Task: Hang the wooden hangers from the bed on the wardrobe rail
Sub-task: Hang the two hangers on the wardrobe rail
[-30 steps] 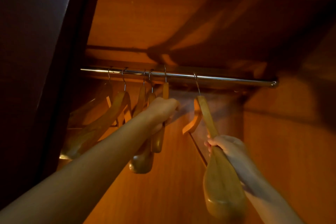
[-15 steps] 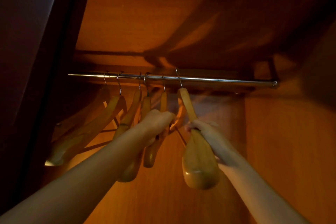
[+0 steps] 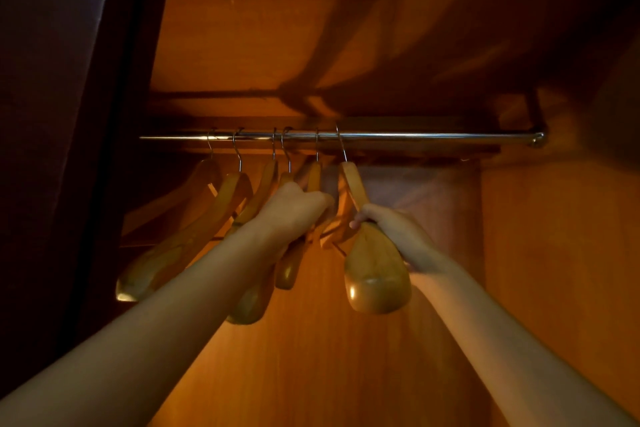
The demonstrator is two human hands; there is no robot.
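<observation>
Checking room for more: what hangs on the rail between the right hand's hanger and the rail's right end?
Nothing: the head view shows the rail bare from that hanger to its right end.

Warm orange wooden wardrobe interior [image 3: 311, 364] under a shelf [image 3: 346, 28] (dim light), dark panel [image 3: 52, 115] at left.

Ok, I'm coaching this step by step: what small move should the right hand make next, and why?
Probably let go of the rightmost hanger: its hook sits over the rail, so the right hand gripping it seems to have finished. The left hand holds the neighbouring hanger.
</observation>
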